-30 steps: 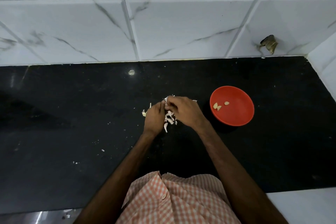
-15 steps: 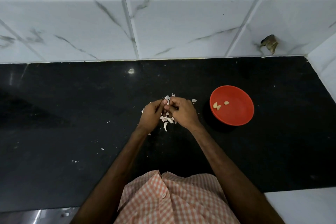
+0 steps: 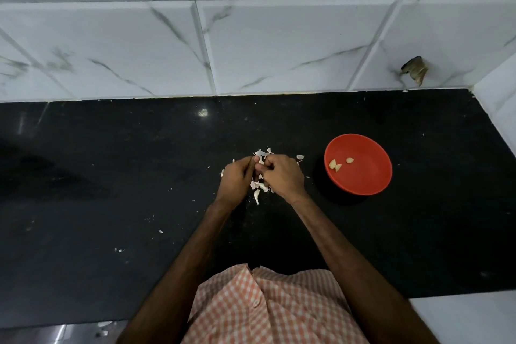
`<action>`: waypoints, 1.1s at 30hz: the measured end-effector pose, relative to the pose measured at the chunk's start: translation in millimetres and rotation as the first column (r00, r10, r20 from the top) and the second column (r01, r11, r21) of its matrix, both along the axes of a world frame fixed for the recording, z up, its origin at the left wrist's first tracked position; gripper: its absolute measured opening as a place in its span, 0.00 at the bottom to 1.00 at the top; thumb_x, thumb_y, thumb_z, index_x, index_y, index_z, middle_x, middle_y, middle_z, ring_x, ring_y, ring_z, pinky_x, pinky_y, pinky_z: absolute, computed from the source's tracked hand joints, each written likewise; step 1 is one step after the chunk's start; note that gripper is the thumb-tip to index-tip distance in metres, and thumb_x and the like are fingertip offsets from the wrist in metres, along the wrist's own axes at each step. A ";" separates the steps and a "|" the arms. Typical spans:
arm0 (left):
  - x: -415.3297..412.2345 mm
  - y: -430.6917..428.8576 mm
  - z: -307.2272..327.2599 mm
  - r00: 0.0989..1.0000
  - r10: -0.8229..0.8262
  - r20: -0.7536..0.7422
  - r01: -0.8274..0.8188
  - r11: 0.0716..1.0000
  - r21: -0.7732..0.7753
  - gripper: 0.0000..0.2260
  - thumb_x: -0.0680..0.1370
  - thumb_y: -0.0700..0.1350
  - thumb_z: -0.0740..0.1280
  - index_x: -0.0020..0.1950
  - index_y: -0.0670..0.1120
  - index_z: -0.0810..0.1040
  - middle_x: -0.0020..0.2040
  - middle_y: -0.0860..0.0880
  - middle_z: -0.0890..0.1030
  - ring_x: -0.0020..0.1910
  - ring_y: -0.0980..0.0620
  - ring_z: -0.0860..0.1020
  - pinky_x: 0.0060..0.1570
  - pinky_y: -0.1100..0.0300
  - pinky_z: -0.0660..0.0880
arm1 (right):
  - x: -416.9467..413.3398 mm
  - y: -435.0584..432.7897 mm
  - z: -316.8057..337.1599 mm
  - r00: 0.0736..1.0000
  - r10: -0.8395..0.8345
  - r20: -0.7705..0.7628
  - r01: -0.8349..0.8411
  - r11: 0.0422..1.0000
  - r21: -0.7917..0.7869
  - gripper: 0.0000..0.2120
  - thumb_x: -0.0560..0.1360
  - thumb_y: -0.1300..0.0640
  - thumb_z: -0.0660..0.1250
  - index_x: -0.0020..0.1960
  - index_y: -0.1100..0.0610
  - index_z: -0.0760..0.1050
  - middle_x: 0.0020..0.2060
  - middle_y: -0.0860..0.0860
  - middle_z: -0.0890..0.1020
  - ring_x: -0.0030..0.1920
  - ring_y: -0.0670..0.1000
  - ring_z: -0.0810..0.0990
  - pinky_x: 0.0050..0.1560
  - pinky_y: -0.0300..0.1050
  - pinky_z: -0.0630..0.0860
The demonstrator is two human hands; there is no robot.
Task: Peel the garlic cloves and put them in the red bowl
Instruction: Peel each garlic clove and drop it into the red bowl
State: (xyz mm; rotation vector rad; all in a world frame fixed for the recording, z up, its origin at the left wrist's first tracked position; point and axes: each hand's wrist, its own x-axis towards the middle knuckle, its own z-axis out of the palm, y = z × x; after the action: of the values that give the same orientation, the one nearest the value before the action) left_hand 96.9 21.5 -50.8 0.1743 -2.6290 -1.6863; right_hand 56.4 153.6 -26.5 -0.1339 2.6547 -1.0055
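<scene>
On the black worktop (image 3: pixel 111 204), the left hand (image 3: pixel 236 179) and right hand (image 3: pixel 282 176) are curled together over scattered garlic skins (image 3: pixel 258 188), fingertips pinched on what seems a garlic clove, mostly hidden. To the right, three peeled cloves (image 3: pixel 337 165) are held in the red bowl (image 3: pixel 371 184).

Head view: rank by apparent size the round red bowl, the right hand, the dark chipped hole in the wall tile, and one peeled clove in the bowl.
1. Round red bowl
2. Right hand
3. Dark chipped hole in the white wall tile
4. One peeled garlic clove in the bowl

No ties; each looks clearly smaller than the one above.
</scene>
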 end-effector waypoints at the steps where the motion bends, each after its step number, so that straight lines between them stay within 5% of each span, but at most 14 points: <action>1: -0.2 0.6 0.7 1.000 0.006 -0.001 -0.006 1.000 0.007 0.18 0.86 0.47 0.59 0.40 0.41 0.77 0.32 0.49 0.78 0.31 0.59 0.72 0.34 0.63 0.69 | 0.2 -0.4 -0.5 1.000 -0.010 0.018 0.010 1.000 -0.024 0.15 0.77 0.48 0.70 0.37 0.55 0.76 0.32 0.50 0.82 0.37 0.53 0.83 0.43 0.53 0.81; 7: 1.5 1.4 0.8 0.999 0.024 -0.020 -0.024 0.999 0.028 0.17 0.86 0.46 0.60 0.40 0.43 0.77 0.34 0.47 0.79 0.33 0.54 0.75 0.35 0.60 0.72 | 1.1 -2.5 1.8 1.000 0.004 0.011 -0.004 1.000 -0.004 0.15 0.78 0.49 0.70 0.35 0.54 0.75 0.33 0.50 0.82 0.39 0.53 0.82 0.42 0.51 0.78; 11: -1.3 -3.0 5.0 0.994 0.083 -0.072 -0.075 0.991 0.108 0.10 0.85 0.42 0.61 0.49 0.41 0.79 0.41 0.47 0.81 0.39 0.57 0.78 0.40 0.65 0.73 | 0.6 4.1 2.7 0.992 0.038 0.116 0.025 0.867 -0.498 0.11 0.81 0.57 0.69 0.43 0.63 0.77 0.30 0.53 0.81 0.29 0.51 0.77 0.29 0.47 0.74; 15: -0.7 -1.1 7.1 0.992 0.063 -0.112 -0.027 0.956 0.293 0.07 0.83 0.39 0.65 0.59 0.42 0.79 0.46 0.51 0.82 0.44 0.51 0.80 0.45 0.58 0.77 | -3.0 8.4 12.8 0.991 0.099 0.089 -0.018 0.763 -0.647 0.10 0.84 0.58 0.63 0.44 0.59 0.76 0.33 0.52 0.80 0.32 0.59 0.75 0.30 0.43 0.73; 23: 0.4 8.0 21.0 0.971 0.149 -0.185 -0.045 0.881 0.471 0.09 0.80 0.34 0.68 0.59 0.34 0.79 0.49 0.37 0.81 0.41 0.48 0.82 0.41 0.52 0.81 | -0.4 10.4 3.4 0.992 0.100 0.071 -0.027 0.744 -0.668 0.13 0.84 0.55 0.61 0.50 0.64 0.77 0.34 0.52 0.78 0.35 0.57 0.75 0.30 0.43 0.73; 28: 2.2 5.8 24.3 0.979 0.150 -0.135 -0.064 0.865 0.498 0.06 0.79 0.35 0.69 0.55 0.36 0.80 0.57 0.43 0.84 0.55 0.46 0.83 0.47 0.58 0.81 | -2.9 16.4 1.9 0.999 0.033 -0.036 -0.048 0.814 -0.579 0.06 0.81 0.54 0.68 0.50 0.56 0.81 0.42 0.46 0.83 0.45 0.44 0.82 0.48 0.39 0.77; 33: 0.2 1.1 26.8 0.982 0.170 -0.078 -0.119 0.892 0.436 0.04 0.79 0.38 0.71 0.53 0.40 0.79 0.46 0.44 0.86 0.39 0.52 0.82 0.31 0.61 0.78 | -8.0 26.3 7.1 0.967 -0.041 -0.251 -0.112 0.818 -0.564 0.03 0.78 0.64 0.70 0.52 0.61 0.80 0.46 0.50 0.83 0.50 0.48 0.82 0.51 0.44 0.80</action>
State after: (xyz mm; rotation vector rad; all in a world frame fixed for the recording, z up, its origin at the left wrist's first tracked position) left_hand 97.0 22.6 -24.0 0.2612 -2.0691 -2.1245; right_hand 48.3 179.9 -19.3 -0.4692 2.4426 -1.8651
